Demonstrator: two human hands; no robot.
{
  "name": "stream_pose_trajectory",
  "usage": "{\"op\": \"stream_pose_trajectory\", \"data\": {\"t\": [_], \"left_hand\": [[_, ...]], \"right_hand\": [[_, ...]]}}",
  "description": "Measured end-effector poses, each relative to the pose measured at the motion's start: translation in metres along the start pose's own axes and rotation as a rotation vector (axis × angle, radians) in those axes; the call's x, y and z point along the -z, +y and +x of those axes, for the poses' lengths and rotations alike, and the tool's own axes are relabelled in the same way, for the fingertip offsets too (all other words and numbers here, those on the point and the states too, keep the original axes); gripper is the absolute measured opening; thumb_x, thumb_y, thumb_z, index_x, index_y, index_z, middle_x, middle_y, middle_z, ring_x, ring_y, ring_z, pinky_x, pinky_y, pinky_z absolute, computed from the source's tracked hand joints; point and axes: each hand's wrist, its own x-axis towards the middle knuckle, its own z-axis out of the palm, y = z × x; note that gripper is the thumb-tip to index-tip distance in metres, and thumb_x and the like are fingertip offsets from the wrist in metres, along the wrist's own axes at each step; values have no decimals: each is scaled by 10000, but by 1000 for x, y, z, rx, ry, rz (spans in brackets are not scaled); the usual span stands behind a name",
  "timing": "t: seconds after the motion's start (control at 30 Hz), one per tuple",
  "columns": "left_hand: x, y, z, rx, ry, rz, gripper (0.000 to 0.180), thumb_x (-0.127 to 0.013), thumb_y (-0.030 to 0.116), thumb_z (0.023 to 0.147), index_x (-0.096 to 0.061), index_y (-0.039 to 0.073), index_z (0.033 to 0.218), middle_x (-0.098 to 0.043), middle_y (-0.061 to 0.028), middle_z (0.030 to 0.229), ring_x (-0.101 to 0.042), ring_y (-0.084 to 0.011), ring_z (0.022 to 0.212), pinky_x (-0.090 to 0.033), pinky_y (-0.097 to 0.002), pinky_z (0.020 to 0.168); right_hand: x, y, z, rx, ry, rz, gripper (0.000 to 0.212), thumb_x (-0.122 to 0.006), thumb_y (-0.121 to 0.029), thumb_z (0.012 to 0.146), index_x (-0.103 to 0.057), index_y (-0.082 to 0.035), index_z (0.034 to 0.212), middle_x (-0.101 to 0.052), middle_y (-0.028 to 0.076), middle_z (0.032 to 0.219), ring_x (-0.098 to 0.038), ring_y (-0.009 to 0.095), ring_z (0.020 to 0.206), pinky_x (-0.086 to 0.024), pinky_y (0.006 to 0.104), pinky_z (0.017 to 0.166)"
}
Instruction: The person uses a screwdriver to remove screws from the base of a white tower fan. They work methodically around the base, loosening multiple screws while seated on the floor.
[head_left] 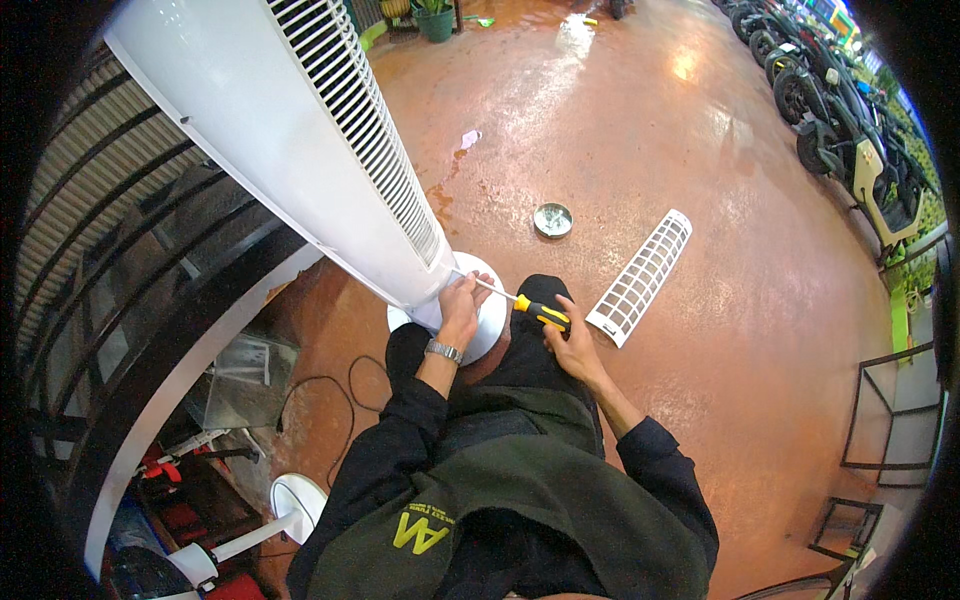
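A tall white tower fan (262, 130) leans up and away to the left, its slatted side facing right and its round white base (487, 328) between my knees. My right hand (574, 347) grips the yellow-and-black handle of a screwdriver (541, 312). The screwdriver's metal shaft points left at the lower end of the fan's body. My left hand (460, 318), with a metal watch on the wrist, has its fingers closed around the shaft close to the tip. Those fingers hide the exact spot where the tip meets the fan.
On the reddish floor, a round metal dish (552, 220) lies ahead and a white grille panel (641, 277) to the right. A black cable (345, 385) curls at left, near a white round-based stand (298, 503). Motorcycles (815, 110) line the far right; black metal frames (890, 415) stand nearer.
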Motion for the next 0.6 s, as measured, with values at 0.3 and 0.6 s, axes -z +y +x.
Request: {"op": "stream_pose_trajectory", "data": {"t": [0.3,0.6], "left_hand": [[0,6,3,20,-22,8,273,-517,103,990,-496,-94,1177,-595,-218,1147,-626,-322,1058,-548,-409,940],[9,-2,7,9,-41,-32,285,-519,96,986,-490,-119,1172,-596,-232,1137,-638,-323,1038,-559,-403,924]], "right_hand": [[4,18,2,381,27,-333,344,-641,-73,862,-557,-29,1193,-574,187,1013,-605,357,950,-509,374,809],[8,17,3,-320,-262,89,348,-435,-256,1036,-489,18,1243,-578,94,881,-573,120,611,-485,281,564]]}}
